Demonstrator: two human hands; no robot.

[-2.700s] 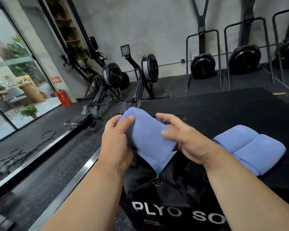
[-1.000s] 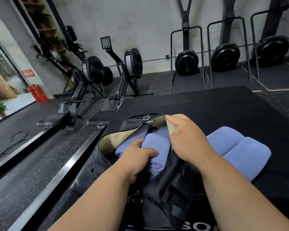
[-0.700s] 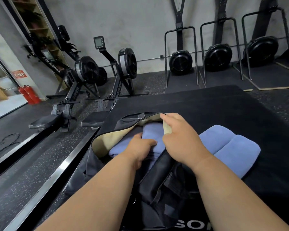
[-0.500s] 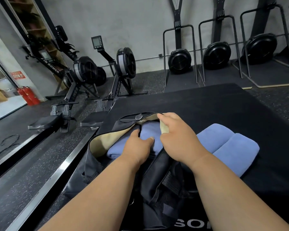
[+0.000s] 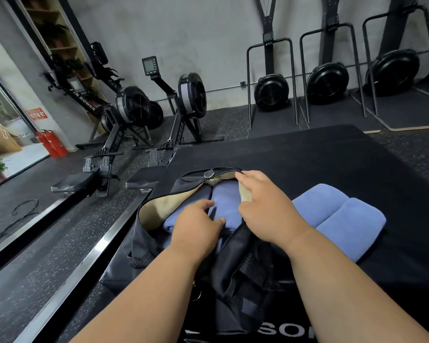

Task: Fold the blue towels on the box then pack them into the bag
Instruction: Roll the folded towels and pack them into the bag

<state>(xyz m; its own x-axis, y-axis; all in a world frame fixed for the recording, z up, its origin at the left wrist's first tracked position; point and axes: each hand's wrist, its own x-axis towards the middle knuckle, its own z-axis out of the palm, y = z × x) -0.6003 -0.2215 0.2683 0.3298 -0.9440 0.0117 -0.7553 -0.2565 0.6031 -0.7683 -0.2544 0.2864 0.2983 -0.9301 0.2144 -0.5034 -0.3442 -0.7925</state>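
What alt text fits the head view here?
The left hand presses folded blue towels into an open black bag while the right hand holds its rim open. More folded towels lie beside it on the black box.

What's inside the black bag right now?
Folded blue towels lie against the black bag's tan lining, the left hand resting on them. The hands and near flap cover the rest; the count is unclear.

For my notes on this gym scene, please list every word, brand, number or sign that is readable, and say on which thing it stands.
"AIR ROWER": frame of the stowed rower at left.
"SO": white letters, cut off, on the black box.
"OWER": partly hidden, on the leg of a rowing machine.
Red wall sign: too blurred to read.
Rower monitor: nothing readable.
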